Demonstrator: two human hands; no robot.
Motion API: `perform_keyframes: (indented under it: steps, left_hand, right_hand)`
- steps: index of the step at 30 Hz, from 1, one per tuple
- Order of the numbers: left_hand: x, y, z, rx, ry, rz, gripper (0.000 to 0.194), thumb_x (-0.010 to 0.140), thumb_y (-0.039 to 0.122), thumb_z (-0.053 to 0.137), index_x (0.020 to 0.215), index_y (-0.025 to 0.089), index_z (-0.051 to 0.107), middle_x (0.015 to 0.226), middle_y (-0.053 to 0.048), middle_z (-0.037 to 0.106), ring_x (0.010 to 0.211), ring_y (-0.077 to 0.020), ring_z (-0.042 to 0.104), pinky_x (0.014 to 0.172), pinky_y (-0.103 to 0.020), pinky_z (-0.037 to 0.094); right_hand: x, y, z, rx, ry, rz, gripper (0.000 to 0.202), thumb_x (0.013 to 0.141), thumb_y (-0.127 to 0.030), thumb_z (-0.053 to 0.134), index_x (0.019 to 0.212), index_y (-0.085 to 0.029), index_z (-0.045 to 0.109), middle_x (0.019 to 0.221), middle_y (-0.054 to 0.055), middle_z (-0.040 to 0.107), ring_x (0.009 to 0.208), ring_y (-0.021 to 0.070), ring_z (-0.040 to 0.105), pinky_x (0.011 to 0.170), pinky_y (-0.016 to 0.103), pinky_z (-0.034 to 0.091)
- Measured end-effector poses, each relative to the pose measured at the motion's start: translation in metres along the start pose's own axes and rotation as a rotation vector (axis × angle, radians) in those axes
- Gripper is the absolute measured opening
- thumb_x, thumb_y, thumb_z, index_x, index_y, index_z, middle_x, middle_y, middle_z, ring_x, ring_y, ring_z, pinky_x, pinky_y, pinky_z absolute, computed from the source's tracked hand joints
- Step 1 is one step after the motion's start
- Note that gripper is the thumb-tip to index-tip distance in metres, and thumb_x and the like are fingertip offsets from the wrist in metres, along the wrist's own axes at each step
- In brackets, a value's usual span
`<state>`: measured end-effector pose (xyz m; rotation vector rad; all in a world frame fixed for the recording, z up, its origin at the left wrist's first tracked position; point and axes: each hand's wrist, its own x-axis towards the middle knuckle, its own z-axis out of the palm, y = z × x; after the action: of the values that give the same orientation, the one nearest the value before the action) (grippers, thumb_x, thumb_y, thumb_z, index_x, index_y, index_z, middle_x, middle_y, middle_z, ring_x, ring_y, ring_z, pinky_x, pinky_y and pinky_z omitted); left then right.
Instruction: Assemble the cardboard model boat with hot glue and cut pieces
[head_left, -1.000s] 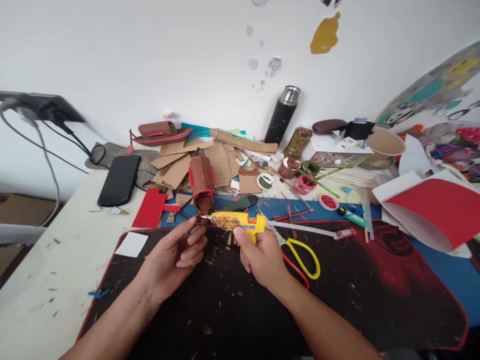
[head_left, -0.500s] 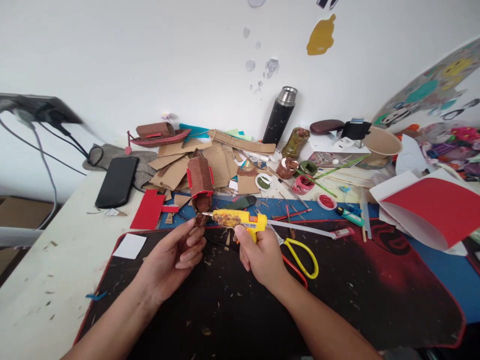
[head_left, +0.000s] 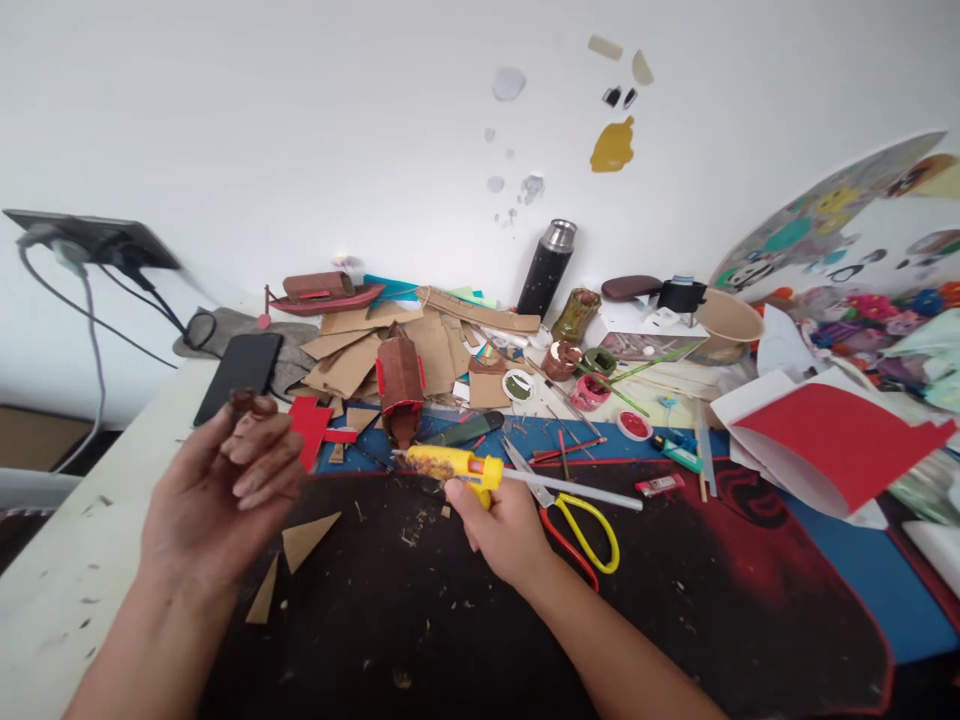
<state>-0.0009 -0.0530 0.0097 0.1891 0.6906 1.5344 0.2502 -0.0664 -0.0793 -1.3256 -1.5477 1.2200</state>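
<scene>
My right hand [head_left: 495, 525] is wrapped round a yellow hot glue gun [head_left: 450, 468], whose nozzle points left. A long translucent glue stick [head_left: 577, 490] sticks out of its back. Raised at the left, my left hand [head_left: 225, 480] pinches a small brown-painted piece [head_left: 253, 403] between thumb and fingers, and its fingertips are stained brown. Just beyond the nozzle lies a brown-painted cardboard model [head_left: 400, 380] with red strips along its sides. Yellow-and-red-handled scissors [head_left: 581, 530] rest beside my right hand. Two cardboard triangles [head_left: 309, 537] lie near my left wrist.
A small model boat [head_left: 326, 293] stands at the back left beside cardboard scraps [head_left: 352, 365]. Paint jars [head_left: 592, 390] and a black thermos [head_left: 547, 270] are behind. A phone [head_left: 238, 375] lies at left. Red paper [head_left: 847, 440] curls at right on the dark mat [head_left: 675, 600].
My left hand has moved left and up, away from the nozzle, with the brown piece. The glue gun has shifted slightly left and down in view. The cardboard triangles have come into view.
</scene>
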Motion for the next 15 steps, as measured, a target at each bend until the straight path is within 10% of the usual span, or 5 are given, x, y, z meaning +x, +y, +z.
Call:
perform_keyframes:
  steps: [4,15]
  left_hand:
    - [0.002,0.014,-0.002,-0.072,0.029,0.029,0.012,0.107,0.014,0.051,0.096,0.018,0.057,0.062,0.007,0.048,0.042,-0.0066,0.046,0.036,-0.018,0.036]
    - [0.010,-0.012,-0.015,0.057,-0.026,-0.062,0.025,0.108,0.013,0.048,0.087,0.017,0.062,0.058,0.007,0.047,0.038,-0.0058,0.045,0.034,-0.016,0.032]
  right_hand:
    - [-0.006,-0.007,0.002,-0.256,-0.090,-0.174,0.031,0.101,-0.051,0.066,0.104,-0.023,0.077,0.084,0.003,0.078,0.072,0.0196,0.070,0.066,0.026,0.048]
    - [-0.005,-0.015,0.017,-0.776,-0.349,-0.410,0.029,0.093,-0.034,0.072,0.119,-0.020,0.075,0.107,0.006,0.083,0.096,0.0268,0.077,0.080,0.033,0.050]
